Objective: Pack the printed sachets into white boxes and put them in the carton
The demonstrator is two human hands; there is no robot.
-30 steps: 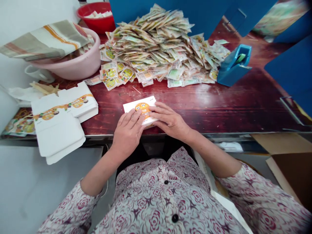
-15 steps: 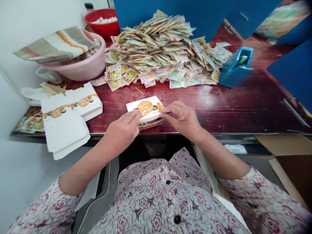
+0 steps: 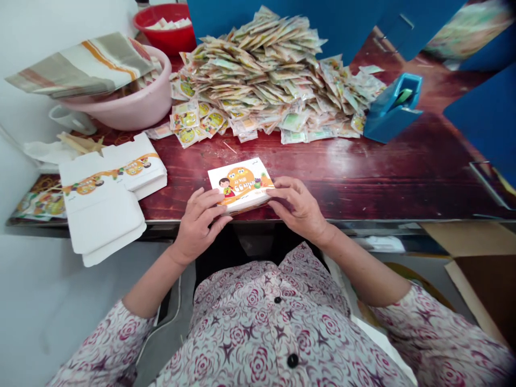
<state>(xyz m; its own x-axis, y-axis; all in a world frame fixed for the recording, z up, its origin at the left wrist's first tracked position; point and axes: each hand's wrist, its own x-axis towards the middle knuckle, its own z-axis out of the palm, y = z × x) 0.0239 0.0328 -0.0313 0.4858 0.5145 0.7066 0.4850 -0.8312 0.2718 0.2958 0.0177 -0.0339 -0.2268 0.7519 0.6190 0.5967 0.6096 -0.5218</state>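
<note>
A small white carton [image 3: 242, 185] with orange print and cartoon figures lies at the table's front edge, its lid down. Around its left front corner are the fingers of my left hand [image 3: 201, 217], the thumb near the front side. At the other end, my right hand [image 3: 298, 207] grips the right side, fingertips on the lid and thumb low by the corner. Behind the carton rises a big heap of small printed sachets [image 3: 258, 80]. To the left lies a stack of flat, unfolded cartons [image 3: 105, 209], partly over the table edge.
A pink basin [image 3: 133, 110] with a striped cloth [image 3: 92, 64] over it stands at the back left, a red basin [image 3: 165, 32] behind. Nearby is a white mug [image 3: 72, 119]. A blue tape dispenser [image 3: 391, 110] stands right of the heap. An open cardboard box [image 3: 479, 279] sits below, at right.
The carton's lid has gone down over the front gap where the contents showed. My left hand has drawn back from the lid's top to the left corner; my right hand has shifted slightly lower.
</note>
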